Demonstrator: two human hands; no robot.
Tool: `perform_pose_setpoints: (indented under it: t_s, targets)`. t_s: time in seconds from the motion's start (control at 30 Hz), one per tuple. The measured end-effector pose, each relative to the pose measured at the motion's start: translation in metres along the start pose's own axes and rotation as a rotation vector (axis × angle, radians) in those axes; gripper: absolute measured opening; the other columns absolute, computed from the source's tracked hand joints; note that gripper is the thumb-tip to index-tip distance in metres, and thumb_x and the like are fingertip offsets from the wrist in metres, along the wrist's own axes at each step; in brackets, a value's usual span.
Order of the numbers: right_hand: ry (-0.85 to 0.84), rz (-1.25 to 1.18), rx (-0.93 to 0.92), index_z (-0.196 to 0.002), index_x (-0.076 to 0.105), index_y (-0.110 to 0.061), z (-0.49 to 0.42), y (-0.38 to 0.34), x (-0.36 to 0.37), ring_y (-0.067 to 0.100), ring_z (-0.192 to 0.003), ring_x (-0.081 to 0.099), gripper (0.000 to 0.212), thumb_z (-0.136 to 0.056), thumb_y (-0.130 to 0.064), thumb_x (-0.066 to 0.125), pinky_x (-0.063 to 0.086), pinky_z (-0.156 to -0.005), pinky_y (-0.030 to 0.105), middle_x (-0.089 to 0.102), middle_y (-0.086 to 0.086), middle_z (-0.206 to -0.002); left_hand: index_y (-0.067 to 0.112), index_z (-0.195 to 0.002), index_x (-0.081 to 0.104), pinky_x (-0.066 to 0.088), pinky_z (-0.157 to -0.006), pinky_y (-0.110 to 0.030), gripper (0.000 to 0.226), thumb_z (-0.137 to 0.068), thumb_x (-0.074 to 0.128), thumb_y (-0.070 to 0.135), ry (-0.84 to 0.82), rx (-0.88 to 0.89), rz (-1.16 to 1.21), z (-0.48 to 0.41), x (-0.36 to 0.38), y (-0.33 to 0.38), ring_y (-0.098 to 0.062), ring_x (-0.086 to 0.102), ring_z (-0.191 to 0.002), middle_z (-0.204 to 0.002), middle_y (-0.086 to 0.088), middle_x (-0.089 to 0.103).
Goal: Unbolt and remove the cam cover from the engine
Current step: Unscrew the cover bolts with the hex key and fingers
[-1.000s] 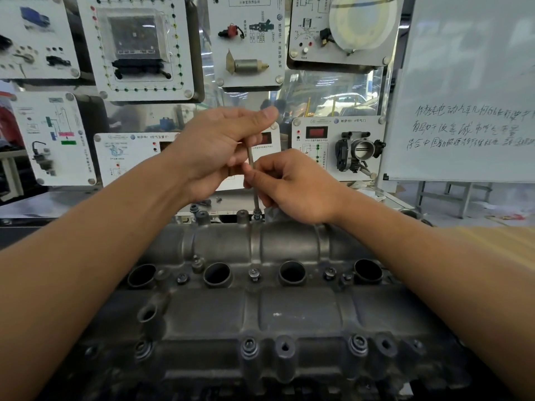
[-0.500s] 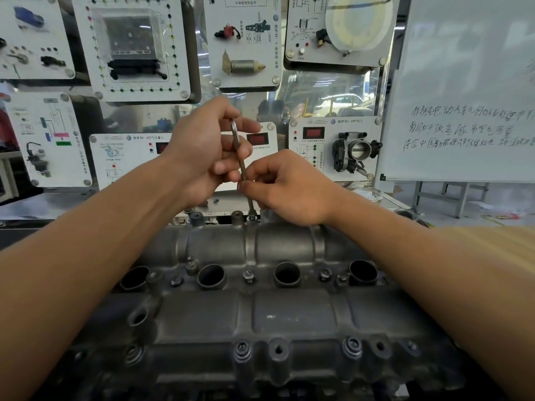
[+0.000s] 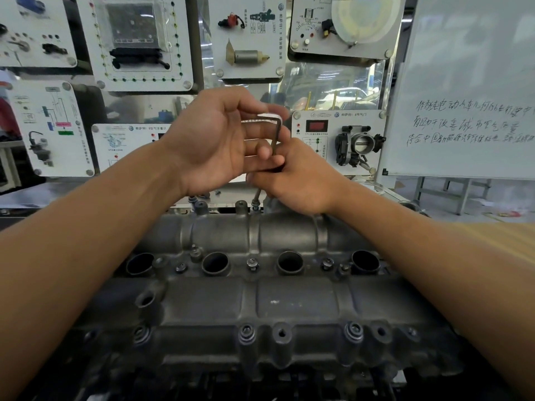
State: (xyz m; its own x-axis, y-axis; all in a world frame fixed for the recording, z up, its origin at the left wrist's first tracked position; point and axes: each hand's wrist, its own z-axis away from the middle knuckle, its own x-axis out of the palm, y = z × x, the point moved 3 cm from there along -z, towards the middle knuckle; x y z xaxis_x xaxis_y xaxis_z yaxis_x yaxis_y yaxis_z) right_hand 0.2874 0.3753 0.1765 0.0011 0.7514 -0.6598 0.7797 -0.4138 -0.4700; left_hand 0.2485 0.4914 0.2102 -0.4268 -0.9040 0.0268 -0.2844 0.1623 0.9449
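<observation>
Right hand (image 3: 301, 180) seemingly hides part of the hex key (image 3: 277, 137).

Handwritten Chinese on whiteboard (image 3: 463, 82), VW badge on panel (image 3: 324, 157)

Car-fixing school workshop: big engine (image 3: 260, 299) near, boards (image 3: 318, 151) w/ car parts on the far wall, & a whiteboard (image 3: 463, 68) w/ handwriting far right.

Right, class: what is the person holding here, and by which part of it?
An L-shaped hex key: the left hand grips its short arm at the top, and the right hand pinches the long shaft lower down.
</observation>
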Motion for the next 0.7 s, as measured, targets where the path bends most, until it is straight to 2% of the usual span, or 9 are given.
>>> perform_pose_setpoints:
  t_s: [0.1, 0.23, 0.37, 0.47, 0.57, 0.63, 0.7]
  targets:
    - [0.014, 0.005, -0.006, -0.067, 0.056, 0.007, 0.000, 0.000, 0.000, 0.012, -0.055, 0.047, 0.024, -0.086, -0.006, 0.063, 0.043, -0.056, 0.032, 0.055, 0.014, -0.059, 0.005, -0.104, 0.063, 0.057, -0.074, -0.031, 0.032, -0.076, 0.055, 0.019, 0.001, 0.004, -0.007, 0.001, -0.001, 0.000, -0.016, 0.050, -0.060, -0.086, -0.010, 0.063]
    - [0.022, -0.033, 0.006, -0.058, 0.050, -0.004, 0.000, 0.001, 0.000, 0.011, -0.051, 0.041, 0.031, -0.086, -0.005, 0.063, 0.037, -0.053, 0.027, 0.048, 0.007, -0.054, 0.008, -0.115, 0.061, 0.059, -0.076, -0.029, 0.036, -0.080, 0.066, 0.016, 0.030, 0.026, -0.070, 0.000, -0.002, -0.001, -0.010, 0.049, -0.058, -0.086, -0.005, 0.061]
    - [0.001, -0.063, 0.023, -0.055, 0.045, -0.013, 0.000, 0.001, 0.001, 0.009, -0.048, 0.036, 0.038, -0.087, -0.008, 0.065, 0.035, -0.055, 0.026, 0.043, 0.001, -0.051, 0.012, -0.105, 0.066, 0.054, -0.060, -0.023, 0.039, -0.071, 0.074, 0.027, 0.155, 0.079, -0.220, -0.002, -0.003, 0.001, -0.006, 0.042, -0.050, -0.079, 0.001, 0.056]
    - [-0.021, -0.060, 0.023, -0.049, 0.049, -0.020, 0.000, 0.000, 0.002, 0.005, -0.044, 0.034, 0.044, -0.088, -0.013, 0.068, 0.033, -0.055, 0.024, 0.041, -0.007, -0.046, 0.015, -0.096, 0.066, 0.041, -0.046, -0.020, 0.029, -0.075, 0.077, 0.032, 0.303, 0.106, -0.298, -0.003, -0.006, 0.000, -0.005, 0.033, -0.042, -0.068, 0.004, 0.051]
    - [-0.056, -0.055, -0.004, -0.058, 0.064, -0.014, 0.002, -0.003, 0.002, 0.007, -0.045, 0.032, 0.033, -0.091, -0.016, 0.068, 0.033, -0.053, 0.024, 0.043, 0.001, -0.049, 0.015, -0.092, 0.064, 0.032, -0.038, -0.020, 0.017, -0.093, 0.067, 0.031, 0.422, 0.083, -0.330, -0.004, -0.012, 0.001, -0.007, 0.026, -0.036, -0.060, 0.003, 0.048]
    - [-0.063, -0.064, -0.013, -0.065, 0.067, -0.005, 0.003, -0.005, 0.002, 0.008, -0.045, 0.031, 0.029, -0.091, -0.016, 0.068, 0.031, -0.052, 0.022, 0.041, 0.005, -0.051, 0.012, -0.092, 0.061, 0.029, -0.036, -0.020, 0.015, -0.095, 0.059, 0.027, 0.454, 0.066, -0.302, -0.004, -0.014, 0.002, -0.008, 0.023, -0.034, -0.057, 0.001, 0.048]
    - [-0.064, -0.058, -0.017, -0.065, 0.067, -0.003, 0.004, -0.005, 0.002, 0.008, -0.047, 0.030, 0.030, -0.091, -0.015, 0.068, 0.030, -0.053, 0.023, 0.040, 0.006, -0.052, 0.010, -0.093, 0.061, 0.028, -0.036, -0.021, 0.016, -0.094, 0.052, 0.023, 0.462, 0.054, -0.247, -0.003, -0.015, 0.003, -0.010, 0.022, -0.034, -0.057, -0.002, 0.050]
